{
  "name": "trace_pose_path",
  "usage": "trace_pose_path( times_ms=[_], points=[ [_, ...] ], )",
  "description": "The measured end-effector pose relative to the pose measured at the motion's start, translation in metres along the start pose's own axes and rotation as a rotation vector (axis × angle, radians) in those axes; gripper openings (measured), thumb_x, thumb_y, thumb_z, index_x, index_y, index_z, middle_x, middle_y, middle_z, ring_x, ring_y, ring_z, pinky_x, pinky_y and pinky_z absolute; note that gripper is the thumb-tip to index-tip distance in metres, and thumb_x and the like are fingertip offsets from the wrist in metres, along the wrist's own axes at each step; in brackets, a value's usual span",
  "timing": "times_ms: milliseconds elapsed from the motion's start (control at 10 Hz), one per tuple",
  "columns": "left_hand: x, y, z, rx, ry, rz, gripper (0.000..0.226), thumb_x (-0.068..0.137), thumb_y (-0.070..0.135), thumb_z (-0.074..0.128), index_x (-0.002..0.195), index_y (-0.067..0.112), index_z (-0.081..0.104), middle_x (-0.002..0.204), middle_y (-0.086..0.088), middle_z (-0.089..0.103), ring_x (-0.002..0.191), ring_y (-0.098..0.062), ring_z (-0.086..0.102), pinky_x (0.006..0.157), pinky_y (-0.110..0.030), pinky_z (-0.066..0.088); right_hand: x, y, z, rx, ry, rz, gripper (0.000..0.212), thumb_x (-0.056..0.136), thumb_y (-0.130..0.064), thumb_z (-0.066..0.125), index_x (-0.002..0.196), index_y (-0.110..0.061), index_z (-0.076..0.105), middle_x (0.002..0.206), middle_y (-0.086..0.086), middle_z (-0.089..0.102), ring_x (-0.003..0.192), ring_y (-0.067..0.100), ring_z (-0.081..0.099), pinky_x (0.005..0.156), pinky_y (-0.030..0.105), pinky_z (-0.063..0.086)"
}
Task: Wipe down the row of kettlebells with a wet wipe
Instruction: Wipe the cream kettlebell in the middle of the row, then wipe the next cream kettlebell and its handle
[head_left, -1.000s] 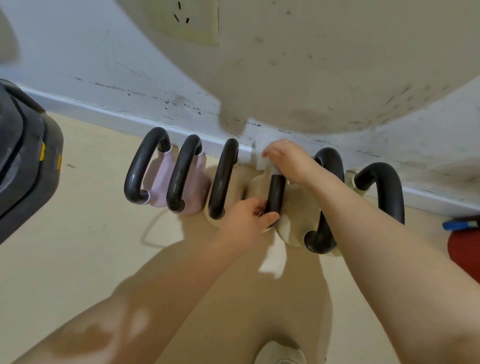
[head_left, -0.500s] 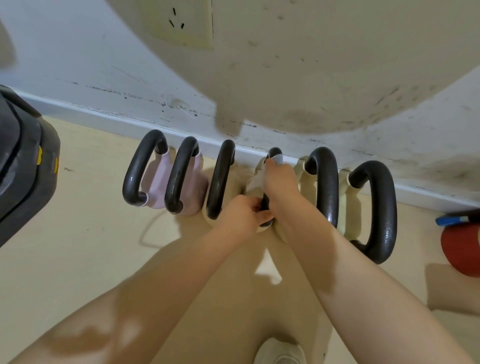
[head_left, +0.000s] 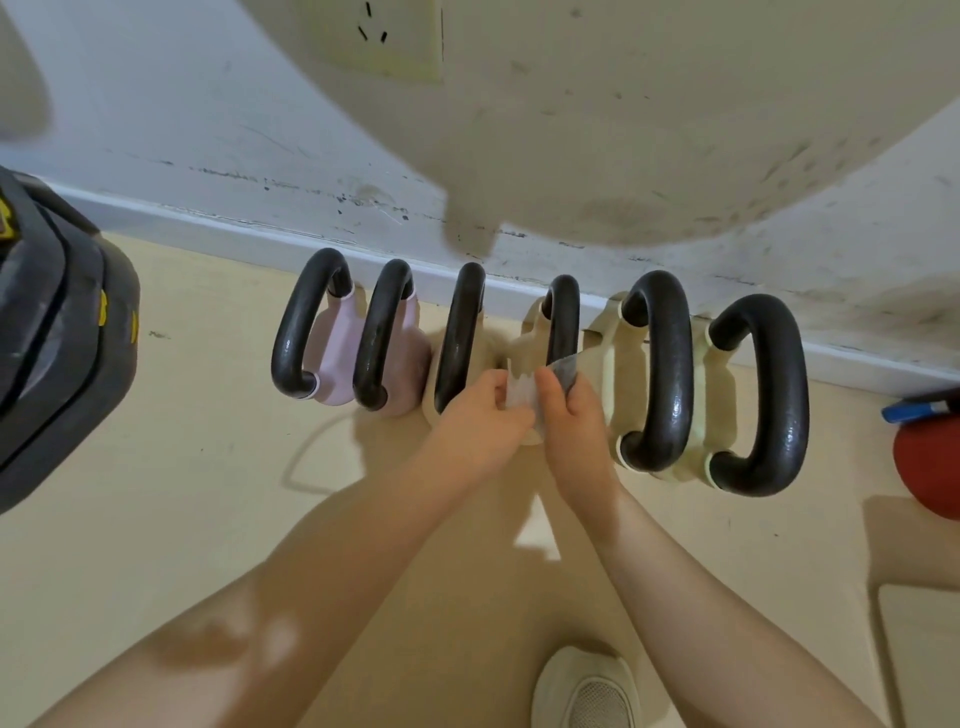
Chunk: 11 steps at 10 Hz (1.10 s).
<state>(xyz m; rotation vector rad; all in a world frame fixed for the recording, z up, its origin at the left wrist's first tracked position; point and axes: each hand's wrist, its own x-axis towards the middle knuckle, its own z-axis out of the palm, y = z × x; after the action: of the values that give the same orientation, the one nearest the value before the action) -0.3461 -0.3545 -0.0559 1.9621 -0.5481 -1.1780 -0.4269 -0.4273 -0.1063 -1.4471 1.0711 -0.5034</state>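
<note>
The right hand (head_left: 574, 415) has come off the fourth handle (head_left: 563, 319) and now meets the left hand (head_left: 480, 415) — both pinch the wet wipe (head_left: 524, 387) at 6 o'clock of it. Six kettlebells line the wall (head_left: 208, 130) — two pink (head_left: 340, 358), four cream (head_left: 618, 374).

Two pink kettlebells (head_left: 343, 358), four cream kettlebells (head_left: 618, 364), all with black handles (head_left: 670, 364); white wet wipe (head_left: 522, 389); beige floor (head_left: 208, 493).

A beige floor (head_left: 182, 519) carries six kettlebells (head_left: 665, 374) in a row across the frame's middle, a white shoe (head_left: 587, 691) at the bottom, a red object (head_left: 930, 467) at right.
</note>
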Motion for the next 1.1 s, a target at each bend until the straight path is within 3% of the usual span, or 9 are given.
trace_pose_path(
  times_ms=[200, 300, 400, 500, 600, 700, 800, 900, 1100],
  points=[
    [-0.006, -0.006, -0.006, 0.062, -0.015, 0.003, 0.051, 0.091, 0.023, 0.047, 0.14, 0.019, 0.033, 0.139, 0.002, 0.045, 0.105, -0.004, 0.044, 0.069, -0.011, 0.033, -0.01, 0.019, 0.007, -0.153, 0.065, -0.107, 0.024, 0.088, -0.014, 0.058, 0.077, -0.023, 0.04, 0.073, 0.002, 0.05, 0.067, 0.005, 0.051, 0.068, 0.015, 0.044],
    [-0.008, -0.006, -0.004, 0.065, -0.025, -0.017, 0.051, 0.091, 0.021, 0.047, 0.14, 0.018, 0.032, 0.14, 0.001, 0.044, 0.115, -0.008, 0.046, 0.083, -0.015, 0.033, -0.016, 0.024, 0.014, -0.151, 0.131, -0.065, 0.028, 0.087, -0.016, 0.059, 0.076, -0.029, 0.037, 0.078, 0.016, 0.053, 0.084, 0.034, 0.056, 0.083, 0.049, 0.048],
    [-0.01, -0.005, -0.001, 0.04, -0.019, -0.037, 0.047, 0.093, 0.028, 0.044, 0.138, 0.019, 0.036, 0.137, -0.001, 0.049, 0.123, -0.015, 0.047, 0.102, -0.028, 0.036, -0.018, 0.017, 0.023, -0.104, 0.175, 0.029, 0.027, 0.088, -0.02, 0.057, 0.076, -0.033, 0.037, 0.073, 0.008, 0.051, 0.088, 0.039, 0.056, 0.094, 0.057, 0.041],
    [-0.01, -0.004, 0.005, 0.001, -0.01, -0.045, 0.046, 0.094, 0.038, 0.038, 0.135, 0.018, 0.041, 0.129, -0.002, 0.055, 0.116, -0.018, 0.052, 0.103, -0.041, 0.04, -0.014, 0.002, 0.022, -0.048, 0.23, 0.07, 0.027, 0.09, -0.025, 0.053, 0.069, -0.029, 0.037, 0.065, -0.005, 0.047, 0.064, 0.009, 0.054, 0.073, 0.036, 0.047],
    [-0.011, -0.001, 0.01, -0.013, -0.016, -0.044, 0.037, 0.094, 0.038, 0.036, 0.122, 0.02, 0.051, 0.115, 0.0, 0.06, 0.104, -0.018, 0.057, 0.097, -0.043, 0.043, 0.0, -0.021, 0.016, 0.001, 0.239, 0.106, 0.024, 0.097, -0.024, 0.037, 0.08, -0.017, 0.052, 0.07, 0.001, 0.053, 0.066, 0.012, 0.055, 0.063, 0.031, 0.047],
    [-0.013, 0.0, 0.013, -0.02, -0.034, -0.033, 0.019, 0.093, 0.036, 0.036, 0.089, 0.031, 0.054, 0.091, 0.006, 0.059, 0.091, -0.017, 0.058, 0.093, -0.042, 0.045, 0.014, -0.043, 0.008, -0.03, 0.22, 0.105, 0.032, 0.099, -0.023, 0.031, 0.109, 0.001, 0.05, 0.101, 0.022, 0.058, 0.096, 0.037, 0.058, 0.089, 0.05, 0.048],
    [-0.015, 0.003, 0.012, -0.029, -0.027, -0.018, 0.026, 0.093, 0.036, 0.037, 0.104, 0.021, 0.056, 0.087, 0.005, 0.057, 0.088, -0.017, 0.057, 0.091, -0.041, 0.045, 0.012, -0.061, -0.001, 0.042, 0.11, 0.117, 0.035, 0.099, -0.027, 0.034, 0.114, 0.0, 0.05, 0.097, 0.015, 0.057, 0.094, 0.033, 0.058, 0.087, 0.047, 0.049],
    [-0.017, 0.009, 0.009, -0.033, -0.015, 0.001, 0.034, 0.093, 0.036, 0.038, 0.118, 0.02, 0.054, 0.099, 0.002, 0.061, 0.095, -0.016, 0.059, 0.093, -0.039, 0.045, -0.006, -0.071, -0.02, 0.246, 0.0, 0.118, 0.032, 0.1, -0.023, 0.037, 0.123, -0.008, 0.052, 0.089, -0.014, 0.056, 0.075, -0.012, 0.059, 0.066, 0.008, 0.048],
    [-0.016, 0.028, 0.018, 0.005, -0.006, 0.145, 0.027, 0.094, 0.025, 0.041, 0.114, 0.024, 0.058, 0.115, 0.001, 0.062, 0.105, -0.015, 0.057, 0.095, -0.034, 0.044, -0.033, -0.061, -0.078, 0.382, 0.016, 0.18, 0.043, 0.099, -0.043, 0.029, 0.119, -0.021, 0.059, 0.119, 0.008, 0.065, 0.11, 0.018, 0.061, 0.094, 0.031, 0.045]
  ],
)
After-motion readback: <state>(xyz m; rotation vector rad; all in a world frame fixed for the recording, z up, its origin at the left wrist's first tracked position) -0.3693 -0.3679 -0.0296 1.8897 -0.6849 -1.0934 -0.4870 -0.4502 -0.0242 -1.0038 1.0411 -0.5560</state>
